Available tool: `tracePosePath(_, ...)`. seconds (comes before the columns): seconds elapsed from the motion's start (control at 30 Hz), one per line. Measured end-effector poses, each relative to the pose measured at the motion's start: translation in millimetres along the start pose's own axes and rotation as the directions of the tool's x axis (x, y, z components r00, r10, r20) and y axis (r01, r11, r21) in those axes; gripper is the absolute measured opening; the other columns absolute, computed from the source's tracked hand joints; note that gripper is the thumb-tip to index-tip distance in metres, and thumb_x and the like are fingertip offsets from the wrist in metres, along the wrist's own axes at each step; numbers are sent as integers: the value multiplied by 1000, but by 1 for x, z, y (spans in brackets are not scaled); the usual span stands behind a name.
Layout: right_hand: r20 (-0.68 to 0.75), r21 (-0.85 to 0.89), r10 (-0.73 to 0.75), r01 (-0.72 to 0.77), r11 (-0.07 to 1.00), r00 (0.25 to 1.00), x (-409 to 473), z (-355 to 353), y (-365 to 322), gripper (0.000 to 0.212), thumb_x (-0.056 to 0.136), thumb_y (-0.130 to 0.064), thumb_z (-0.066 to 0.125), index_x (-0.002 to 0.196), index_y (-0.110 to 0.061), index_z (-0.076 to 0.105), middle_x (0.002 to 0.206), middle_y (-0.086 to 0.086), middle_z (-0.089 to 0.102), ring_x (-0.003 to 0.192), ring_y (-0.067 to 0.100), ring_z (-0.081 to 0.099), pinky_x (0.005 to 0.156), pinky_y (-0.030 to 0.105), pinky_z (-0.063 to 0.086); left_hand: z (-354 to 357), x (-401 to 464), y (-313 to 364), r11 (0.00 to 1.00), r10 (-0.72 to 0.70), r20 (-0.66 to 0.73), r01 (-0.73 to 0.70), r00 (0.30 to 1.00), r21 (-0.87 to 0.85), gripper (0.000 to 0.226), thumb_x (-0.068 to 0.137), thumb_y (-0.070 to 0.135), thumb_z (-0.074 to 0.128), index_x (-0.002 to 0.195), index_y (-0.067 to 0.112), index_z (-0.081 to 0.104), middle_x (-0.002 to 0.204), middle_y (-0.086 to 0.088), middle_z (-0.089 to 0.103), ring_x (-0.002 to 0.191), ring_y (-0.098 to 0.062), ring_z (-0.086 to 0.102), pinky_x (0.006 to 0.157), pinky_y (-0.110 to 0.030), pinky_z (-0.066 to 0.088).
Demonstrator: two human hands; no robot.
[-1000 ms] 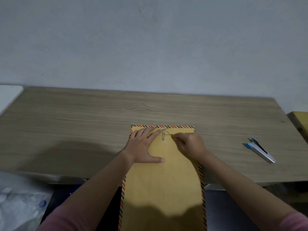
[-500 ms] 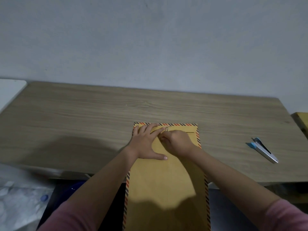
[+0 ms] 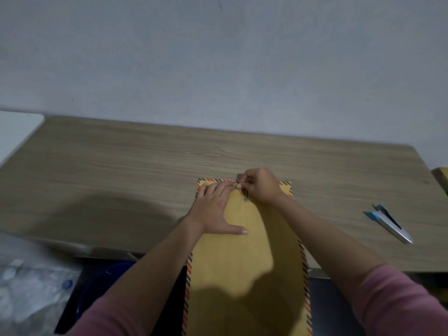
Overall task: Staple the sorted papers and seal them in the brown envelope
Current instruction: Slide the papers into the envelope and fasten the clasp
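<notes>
A brown envelope (image 3: 244, 263) with a striped border lies on the wooden table (image 3: 121, 170), its near half hanging over the front edge. My left hand (image 3: 215, 209) presses flat on the envelope's upper left part, fingers straight. My right hand (image 3: 260, 185) is at the top edge, its fingertips pinching the thin closure string (image 3: 244, 194) that runs down to the button. A blue and silver stapler (image 3: 388, 223) lies on the table far to the right. The papers are not visible.
A white surface (image 3: 17, 132) adjoins the table at the left. Clear plastic bags (image 3: 29, 282) and a dark blue object (image 3: 97, 287) sit below the table's front edge at the left. A yellowish wooden piece (image 3: 442, 177) shows at the right edge.
My right hand has moved from the envelope's right part up to its top edge, drawing the string with it. My left hand stays pressed on the envelope.
</notes>
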State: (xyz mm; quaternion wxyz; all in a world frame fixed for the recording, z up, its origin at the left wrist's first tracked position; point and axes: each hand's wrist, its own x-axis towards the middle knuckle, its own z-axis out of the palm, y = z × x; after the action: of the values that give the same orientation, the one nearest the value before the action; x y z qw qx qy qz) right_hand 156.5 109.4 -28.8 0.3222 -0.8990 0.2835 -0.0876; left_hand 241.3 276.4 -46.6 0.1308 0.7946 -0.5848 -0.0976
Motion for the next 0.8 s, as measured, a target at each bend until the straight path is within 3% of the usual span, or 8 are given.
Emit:
tracePosePath(0.17, 44, 86, 76, -80, 993, 996, 4, -5, -2, 11, 70, -22, 80, 67, -15, 72, 57, -10, 61, 58, 7, 55, 60, 26, 41, -1, -1, 1, 1000, 4, 13, -4, 1000, 7, 121, 51, 91, 49, 146, 24, 18, 154, 11, 19, 141, -14, 16, 116, -49, 4)
tracePosePath(0.3, 76, 110, 114, -122, 986, 991, 11, -9, -4, 11, 68, -20, 82, 64, -17, 72, 67, 6, 69, 62, 11, 58, 61, 25, 42, -1, 0, 1, 1000, 1, 17, -1, 1000, 22, 121, 51, 91, 49, 147, 22, 19, 155, 10, 19, 141, -14, 17, 117, -50, 5)
tracePosePath(0.47, 111, 112, 143, -155, 982, 984, 15, -11, -4, 11, 69, -17, 81, 64, -15, 71, 53, -6, 60, 41, -3, 47, 50, 17, 37, 0, 0, 0, 1000, -3, 19, 2, 1000, 27, 122, 50, 93, 46, 146, 22, 20, 154, 10, 20, 140, -14, 18, 117, -51, 7)
tracePosePath(0.57, 74, 108, 153, -160, 981, 986, 13, -12, -2, 10, 71, -15, 79, 70, -7, 73, 56, -1, 60, 47, 0, 47, 45, 9, 34, 0, 0, 1, 1000, -8, 9, 7, 1000, 29, 121, 50, 93, 46, 146, 23, 21, 153, 10, 21, 140, -14, 19, 117, -51, 8)
tracePosePath(0.8, 3, 125, 175, -174, 977, 985, 9, -14, 2, 12, 69, -17, 81, 71, -8, 73, 55, -14, 56, 54, -3, 49, 46, 7, 35, 1, 0, 1, 1000, -13, 1, 13, 1000, 24, 121, 50, 92, 47, 146, 22, 21, 154, 10, 21, 140, -14, 18, 117, -50, 7)
